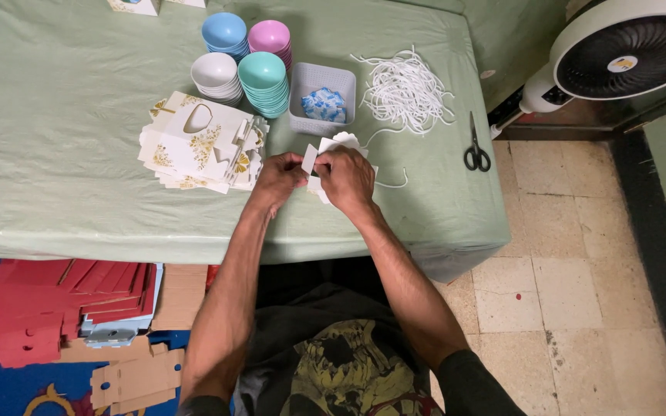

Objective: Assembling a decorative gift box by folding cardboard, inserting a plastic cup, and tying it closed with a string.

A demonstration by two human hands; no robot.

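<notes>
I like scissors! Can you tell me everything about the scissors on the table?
The scissors have black looped handles and slim metal-looking blades. They lie flat and closed on the green tablecloth, handles toward the person, tips pointing away. They sit near the table's right edge, just right of the pile of white cords. Neither hand touches them.
</notes>
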